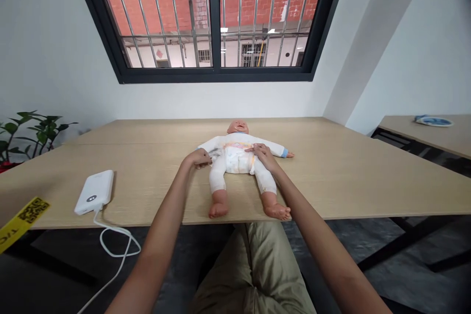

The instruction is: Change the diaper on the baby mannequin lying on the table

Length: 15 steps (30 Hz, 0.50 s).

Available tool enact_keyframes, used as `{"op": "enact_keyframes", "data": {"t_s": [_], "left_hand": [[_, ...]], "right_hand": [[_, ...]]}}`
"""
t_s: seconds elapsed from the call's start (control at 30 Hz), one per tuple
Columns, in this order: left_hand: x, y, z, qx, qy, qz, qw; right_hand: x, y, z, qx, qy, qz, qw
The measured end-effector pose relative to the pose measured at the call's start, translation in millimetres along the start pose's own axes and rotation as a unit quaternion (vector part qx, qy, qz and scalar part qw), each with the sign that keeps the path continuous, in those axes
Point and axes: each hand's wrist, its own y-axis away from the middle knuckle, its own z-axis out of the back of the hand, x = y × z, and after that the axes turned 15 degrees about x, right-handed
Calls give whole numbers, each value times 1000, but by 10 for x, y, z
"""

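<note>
A baby doll (265,181) in white clothing with blue cuffs lies on its back, head toward the window and feet toward me. Around its hips is a white diaper (237,161) with a coloured band at the waist. My left hand (199,157) is at the diaper's left side, fingers curled together on what looks like its side edge; the fingertips are partly hidden. Across the right part of the diaper's waist lies my right hand (263,153), its fingers stretched out and pressing on the front.
On the wooden table (147,196), a white power bank (94,191) stands at left, its white cable (119,255) hanging over the front edge. A potted plant (37,132) is at far left. A blue-and-white item (434,120) rests on another table at right. The barred window (215,74) is ahead.
</note>
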Motion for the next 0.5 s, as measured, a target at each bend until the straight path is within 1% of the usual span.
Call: {"op": "enact_keyframes", "data": {"t_s": [0.07,0.23,0.3,0.37,0.5], "left_hand": [[-9,32,58,-8,33,-4,999],[-23,47,165,-89,96,-44,990],[-6,33,182,-106,101,-59,987],[21,18,182,-105,94,-68,988],[70,-24,135,-85,68,-89,990]], "right_hand": [[-5,4,-5,-5,0,-1,1000],[-9,0,-3,-8,-1,-3,1000],[-4,-8,4,-4,0,-1,1000],[2,-14,10,0,2,0,1000],[8,-3,13,1,5,-4,1000]]}}
